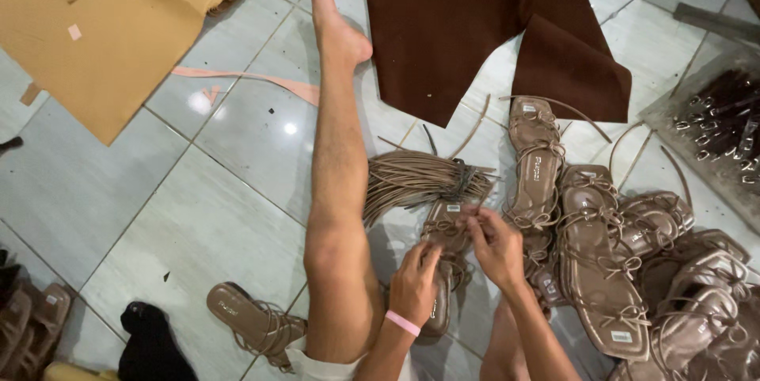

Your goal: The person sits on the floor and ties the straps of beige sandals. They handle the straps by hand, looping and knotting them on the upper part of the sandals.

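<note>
We are looking down at our 2 hands over a taupe sandal (445, 258) that lies on the tiled floor (198, 222) just right of our outstretched leg (336, 191). The sandal sits directly under both hands, toe pointing far, heel near us. Our left hand (413, 284), with a pink band (402, 322) at the wrist, presses on the near half of the sandal, its fingers curled around thin straps there. Our right hand (497, 246) hovers over the sandal's middle, fingertips pinched shut on a thin strap end; how tight the pinch is we cannot tell.

The sandal is flat, narrow and square-toed, with a smooth brownish insole, a small white label near the toe, and slim cords knotted across it.

Just far of the sandal, touching its toe, lies a bundle of cords (419, 179) in the same colour, tied at 1 end and fanned toward the left. To the right is a pile of matching sandals (625, 262), packed close together. Another single sandal (249, 321) lies left of our leg, near us. Dark brown sheets (459, 24) lie far on the floor, and a tan sheet (111, 24) is far left.
</note>
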